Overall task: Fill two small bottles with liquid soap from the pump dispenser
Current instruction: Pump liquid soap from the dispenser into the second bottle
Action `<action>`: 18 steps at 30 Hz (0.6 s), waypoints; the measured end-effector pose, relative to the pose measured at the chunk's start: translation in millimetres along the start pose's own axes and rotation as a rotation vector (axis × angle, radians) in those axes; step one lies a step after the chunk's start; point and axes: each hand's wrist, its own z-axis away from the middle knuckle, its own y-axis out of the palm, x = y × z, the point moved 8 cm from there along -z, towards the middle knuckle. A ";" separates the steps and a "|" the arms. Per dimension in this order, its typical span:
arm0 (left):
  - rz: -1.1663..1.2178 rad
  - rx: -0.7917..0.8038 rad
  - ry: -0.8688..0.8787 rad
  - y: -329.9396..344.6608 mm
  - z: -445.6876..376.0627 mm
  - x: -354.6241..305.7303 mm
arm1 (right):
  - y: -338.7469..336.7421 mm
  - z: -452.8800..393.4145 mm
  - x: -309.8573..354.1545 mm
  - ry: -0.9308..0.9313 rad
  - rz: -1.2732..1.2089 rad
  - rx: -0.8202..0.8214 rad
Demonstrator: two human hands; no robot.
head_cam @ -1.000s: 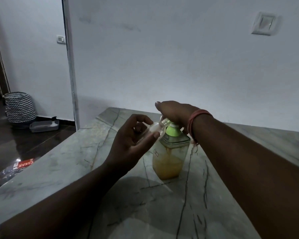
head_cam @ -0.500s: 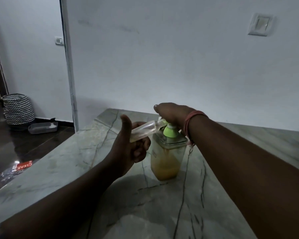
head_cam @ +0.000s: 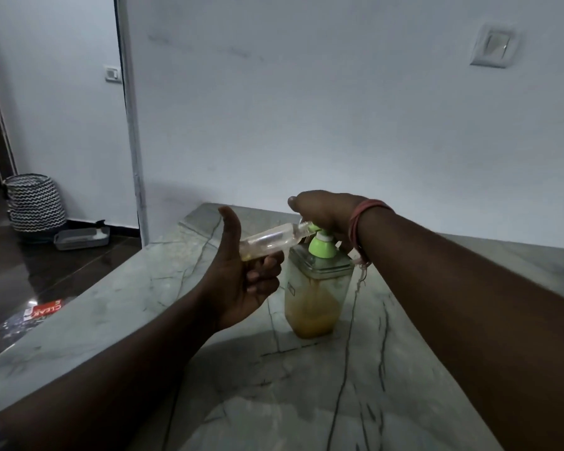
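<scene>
Head view: the left hand [head_cam: 241,281] grips a small bottle [head_cam: 271,244] lying nearly level, its mouth at the nozzle to catch soap. The right hand [head_cam: 323,211] curls over the green pump head, likely pressing, and the dispenser [head_cam: 313,297] stands on the desk [head_cam: 306,402].

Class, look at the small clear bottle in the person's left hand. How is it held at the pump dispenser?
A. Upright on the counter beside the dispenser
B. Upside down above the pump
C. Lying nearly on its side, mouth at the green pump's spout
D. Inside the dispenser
C: the small clear bottle lies almost level in the left hand, its mouth meeting the spout of the green pump, which the right hand covers.
</scene>
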 end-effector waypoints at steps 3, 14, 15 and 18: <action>-0.129 0.007 -0.036 -4.0 1.5 4.2 | 1.3 -4.1 -5.5 0.004 -0.023 0.002; -0.347 -0.020 -0.018 -3.3 2.0 5.4 | -2.8 10.4 -3.4 0.008 -0.041 0.086; -0.368 -0.024 0.017 -2.6 1.7 3.8 | -2.8 12.7 -3.1 0.013 -0.077 0.117; -0.425 -0.089 0.150 -7.1 -0.9 -5.8 | -6.3 13.8 4.5 -0.039 0.030 0.050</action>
